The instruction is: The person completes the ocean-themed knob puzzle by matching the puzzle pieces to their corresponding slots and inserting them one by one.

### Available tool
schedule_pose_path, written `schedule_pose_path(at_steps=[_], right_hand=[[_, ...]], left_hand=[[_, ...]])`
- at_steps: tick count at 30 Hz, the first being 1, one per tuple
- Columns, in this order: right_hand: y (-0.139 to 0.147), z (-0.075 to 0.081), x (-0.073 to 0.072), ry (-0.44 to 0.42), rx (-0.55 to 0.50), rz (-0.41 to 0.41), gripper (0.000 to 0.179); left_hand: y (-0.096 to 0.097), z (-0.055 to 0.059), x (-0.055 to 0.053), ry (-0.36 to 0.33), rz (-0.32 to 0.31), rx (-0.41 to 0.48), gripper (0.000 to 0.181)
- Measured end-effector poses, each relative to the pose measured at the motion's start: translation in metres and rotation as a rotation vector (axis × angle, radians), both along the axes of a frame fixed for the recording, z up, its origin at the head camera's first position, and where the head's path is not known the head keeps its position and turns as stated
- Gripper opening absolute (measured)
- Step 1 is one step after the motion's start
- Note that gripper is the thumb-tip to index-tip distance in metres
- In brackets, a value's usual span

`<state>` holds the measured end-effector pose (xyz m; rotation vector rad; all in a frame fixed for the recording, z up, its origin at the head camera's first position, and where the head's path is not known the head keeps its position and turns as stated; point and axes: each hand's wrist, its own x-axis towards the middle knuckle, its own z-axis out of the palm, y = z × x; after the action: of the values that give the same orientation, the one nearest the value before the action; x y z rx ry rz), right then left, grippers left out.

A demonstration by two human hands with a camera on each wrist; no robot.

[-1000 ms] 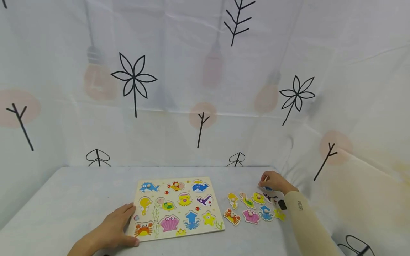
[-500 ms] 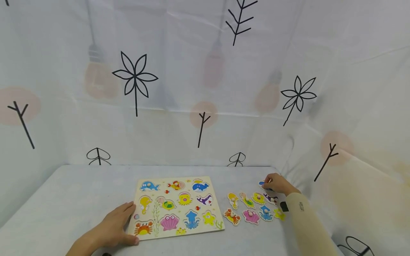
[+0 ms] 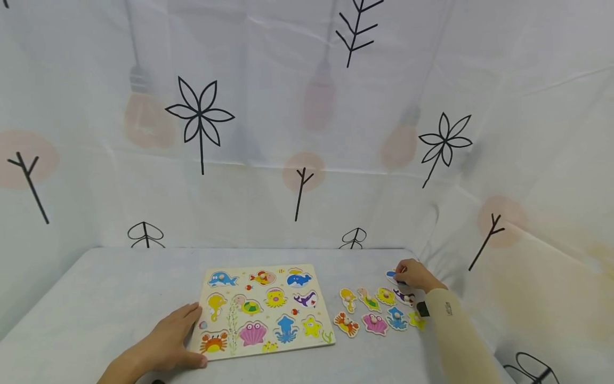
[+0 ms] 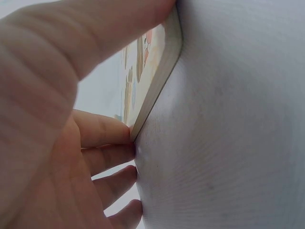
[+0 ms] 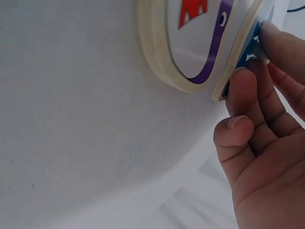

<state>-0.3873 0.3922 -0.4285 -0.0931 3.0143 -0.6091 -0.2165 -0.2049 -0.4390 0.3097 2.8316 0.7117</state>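
Note:
A wooden sea-animal puzzle board [image 3: 232, 288] lies on the white cloth. My left hand [image 3: 165, 341] rests at its near-left corner, fingers along the left edge and thumb at the front edge; the left wrist view shows the fingertips against the board's side [image 4: 157, 88]. At the far right, my right hand [image 3: 416, 274] pinches a blue puzzle piece [image 3: 390, 274] by its knob with thumb and fingertips. The right wrist view shows this blue piece's pale rim [image 5: 233, 57] close beside the purple-and-white piece [image 5: 190, 52].
Right of the board lie several knobbed pieces, among them a crab [image 3: 346, 324], a pink shell [image 3: 374, 324], a blue squid [image 3: 396, 319] and a yellow starfish [image 3: 416, 320]. Knobbed dolphin [image 3: 222, 279] and fish [image 3: 262, 278] pieces sit in the board. A patterned cloth [image 3: 249, 208] hangs behind.
My right hand has shifted slightly right and down; more of the blue piece's left end shows beyond the fingers. My left hand and the board keep their places.

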Motion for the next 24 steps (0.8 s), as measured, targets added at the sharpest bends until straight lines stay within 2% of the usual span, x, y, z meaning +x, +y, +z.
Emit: schedule_pose_path(at_steps=[8, 13, 18, 24], right_hand=[[0.001, -0.001, 0.002, -0.003, -0.011, -0.017, 0.011], [-0.008, 0.005, -0.001, -0.004, -0.049, -0.030, 0.012], [-0.025, 0.013, -0.003, 0.033, -0.037, 0.021, 0.013], [-0.046, 0.012, -0.007, 0.048, -0.022, 0.062, 0.012]], left_hand=[[0.001, -0.001, 0.000, -0.008, 0.000, -0.005, 0.114], [-0.001, -0.001, -0.001, 0.004, -0.003, -0.002, 0.115], [-0.002, -0.002, -0.001, 0.020, -0.008, 0.006, 0.115], [-0.001, -0.003, -0.001, 0.006, 0.006, 0.009, 0.117]])
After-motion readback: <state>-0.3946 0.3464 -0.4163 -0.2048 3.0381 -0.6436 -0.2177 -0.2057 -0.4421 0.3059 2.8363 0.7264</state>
